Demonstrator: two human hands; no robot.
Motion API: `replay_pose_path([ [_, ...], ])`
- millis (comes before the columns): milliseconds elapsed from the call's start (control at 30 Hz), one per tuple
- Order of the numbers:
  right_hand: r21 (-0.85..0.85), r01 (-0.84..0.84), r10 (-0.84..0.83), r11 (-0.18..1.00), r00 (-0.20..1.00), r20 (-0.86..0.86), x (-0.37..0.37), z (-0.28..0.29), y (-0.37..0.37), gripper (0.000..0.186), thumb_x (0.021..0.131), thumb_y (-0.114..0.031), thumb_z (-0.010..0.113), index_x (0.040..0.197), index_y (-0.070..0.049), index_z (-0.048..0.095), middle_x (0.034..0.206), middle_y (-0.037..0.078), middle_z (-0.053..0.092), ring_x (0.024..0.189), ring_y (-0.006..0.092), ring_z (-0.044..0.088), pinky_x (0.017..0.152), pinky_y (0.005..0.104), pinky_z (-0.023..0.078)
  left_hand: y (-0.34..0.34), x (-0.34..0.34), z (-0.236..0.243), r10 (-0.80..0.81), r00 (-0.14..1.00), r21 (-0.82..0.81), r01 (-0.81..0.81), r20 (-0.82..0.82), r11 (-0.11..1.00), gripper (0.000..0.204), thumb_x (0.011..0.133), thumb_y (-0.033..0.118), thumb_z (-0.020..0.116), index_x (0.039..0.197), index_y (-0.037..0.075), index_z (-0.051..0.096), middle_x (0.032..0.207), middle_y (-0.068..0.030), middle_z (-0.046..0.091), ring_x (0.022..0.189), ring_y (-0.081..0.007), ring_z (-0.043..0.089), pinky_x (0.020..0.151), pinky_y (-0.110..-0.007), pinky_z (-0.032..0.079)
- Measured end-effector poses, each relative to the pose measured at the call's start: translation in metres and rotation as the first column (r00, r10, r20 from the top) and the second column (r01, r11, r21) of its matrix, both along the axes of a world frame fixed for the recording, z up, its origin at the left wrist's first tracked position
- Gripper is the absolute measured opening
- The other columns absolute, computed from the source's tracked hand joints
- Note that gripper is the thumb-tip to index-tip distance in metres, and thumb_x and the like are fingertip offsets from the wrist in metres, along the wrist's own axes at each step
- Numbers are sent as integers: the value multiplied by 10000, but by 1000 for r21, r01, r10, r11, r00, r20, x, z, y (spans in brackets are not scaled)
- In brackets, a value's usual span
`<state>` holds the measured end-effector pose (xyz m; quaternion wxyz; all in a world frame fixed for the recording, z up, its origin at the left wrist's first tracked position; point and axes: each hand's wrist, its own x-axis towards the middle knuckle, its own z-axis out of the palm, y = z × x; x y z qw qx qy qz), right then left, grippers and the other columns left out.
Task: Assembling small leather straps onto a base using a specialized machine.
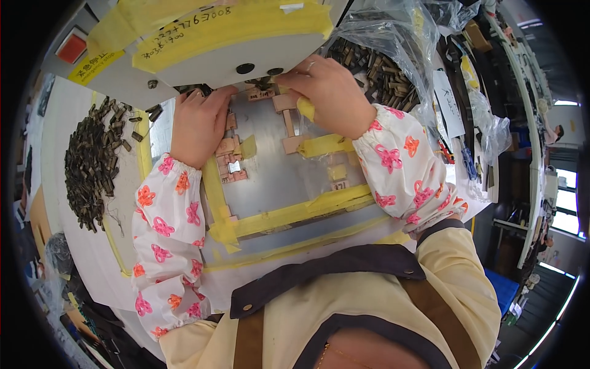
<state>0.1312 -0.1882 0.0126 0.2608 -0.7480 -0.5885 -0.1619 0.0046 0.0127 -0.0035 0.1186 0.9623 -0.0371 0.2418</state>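
Mid-run at the press head [233, 58]: both hands at the metal plate [276, 178], left hand [200, 123] flat, grip empty, right hand [329, 92] pinching a small piece under the tool; loose dark pile [92, 166] on desk [74, 123] seemingly still unprocessed

Heap of dark metal clips [92, 163], left

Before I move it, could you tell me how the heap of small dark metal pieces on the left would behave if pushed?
The heap of small dark metal pieces is loose, so it would probably scatter, not slide as one. The pieces look flat and angular, so unlikely to roll. Being metal, likely heavy for their size.
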Motion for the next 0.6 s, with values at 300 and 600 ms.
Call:
replay_pose_path([
  [300,-345,316,-288,884,949,130,20,14,-66,60,690,-78,597,736,-44,579,747,92,592,752,272,597,668,363,478,52,-37,4,340,933,-186,-357,-114,916,121,820,103,569,914,91,644,703,-112,592,706,-308,558,645,-401,416],
  [600,-305,285,-302,908,953,-6,27,3,-67,141,695,-10,571,834,-29,562,759,103,578,740,312,575,652,390,459,2,-12,10,99,995,33,-99,8,994,181,808,141,586,962,64,643,826,-106,615,794,-318,544,710,-401,393],
])
